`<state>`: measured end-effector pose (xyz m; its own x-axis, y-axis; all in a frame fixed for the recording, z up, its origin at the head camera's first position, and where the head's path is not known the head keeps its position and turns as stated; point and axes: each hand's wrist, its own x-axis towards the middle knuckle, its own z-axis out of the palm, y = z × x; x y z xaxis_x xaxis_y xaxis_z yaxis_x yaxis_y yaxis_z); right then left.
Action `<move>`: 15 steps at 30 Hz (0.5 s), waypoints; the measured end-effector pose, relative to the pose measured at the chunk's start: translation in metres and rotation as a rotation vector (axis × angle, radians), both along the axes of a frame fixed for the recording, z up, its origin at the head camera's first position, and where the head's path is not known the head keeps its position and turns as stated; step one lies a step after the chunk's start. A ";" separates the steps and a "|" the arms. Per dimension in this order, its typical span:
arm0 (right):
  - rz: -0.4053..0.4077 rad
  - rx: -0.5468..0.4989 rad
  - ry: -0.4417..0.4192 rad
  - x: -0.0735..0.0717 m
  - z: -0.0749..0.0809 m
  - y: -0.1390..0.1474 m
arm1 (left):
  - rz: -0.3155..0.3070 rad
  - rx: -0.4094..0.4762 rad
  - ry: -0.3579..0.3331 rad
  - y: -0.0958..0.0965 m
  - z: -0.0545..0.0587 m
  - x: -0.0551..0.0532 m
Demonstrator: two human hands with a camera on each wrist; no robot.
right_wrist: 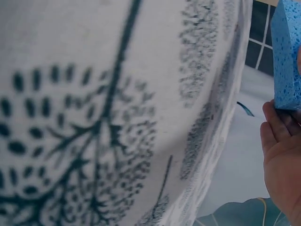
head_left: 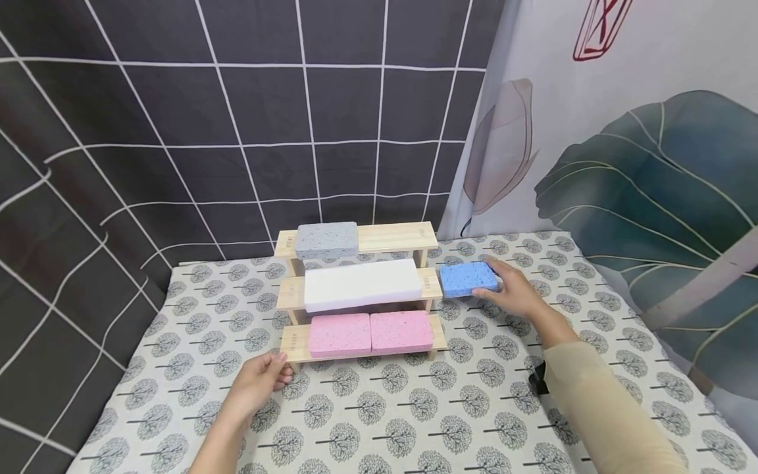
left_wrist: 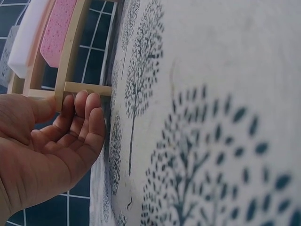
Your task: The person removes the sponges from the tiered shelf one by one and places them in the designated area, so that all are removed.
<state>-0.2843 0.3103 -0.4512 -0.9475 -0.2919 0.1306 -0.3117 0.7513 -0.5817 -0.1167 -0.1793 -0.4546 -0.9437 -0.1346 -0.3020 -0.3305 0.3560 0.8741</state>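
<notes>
A three-step wooden rack (head_left: pixel 287 295) stands on the cloth. My left hand (head_left: pixel 258 380) pinches the left end of its lowest step, thumb over the board and fingers curled beside it; the left wrist view shows this hand (left_wrist: pixel 61 146) close up. Out to the right, my right hand (head_left: pixel 516 289) grips a blue sponge (head_left: pixel 468 280) by its right end, beside the middle step. That sponge (right_wrist: pixel 286 56) is partly cut off in the right wrist view. Two pink sponges (head_left: pixel 340 334) lie side by side on the lowest step.
A white foam block (head_left: pixel 362 284) lies along the middle step. On the top step a grey sponge (head_left: pixel 327 240) sits at the left. The tree-print cloth (head_left: pixel 391 421) covers the table. Behind hang a dark gridded curtain (head_left: pixel 349 105) and a leaf-patterned curtain (head_left: pixel 639 158).
</notes>
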 end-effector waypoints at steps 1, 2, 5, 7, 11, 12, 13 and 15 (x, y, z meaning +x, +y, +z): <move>0.006 -0.005 -0.002 0.000 -0.001 0.000 | 0.001 -0.001 -0.002 0.000 0.000 0.000; 0.011 -0.002 -0.005 0.001 -0.003 -0.001 | 0.001 -0.002 -0.004 0.000 0.000 0.000; 0.012 0.016 -0.038 0.001 -0.006 0.000 | 0.004 0.004 -0.006 0.000 0.000 0.000; 0.017 0.031 -0.059 0.001 -0.008 0.000 | 0.003 0.009 -0.006 0.000 -0.001 0.000; 0.024 0.076 -0.071 -0.001 -0.011 0.001 | 0.001 0.017 -0.004 0.000 -0.001 -0.001; 0.027 0.088 -0.072 -0.001 -0.012 0.001 | 0.001 0.017 -0.005 0.000 -0.001 -0.001; 0.031 0.098 -0.075 -0.002 -0.012 0.001 | 0.002 0.017 -0.007 0.000 -0.001 -0.001; 0.038 0.121 -0.082 -0.003 -0.013 0.001 | 0.003 0.016 -0.012 0.000 -0.001 -0.001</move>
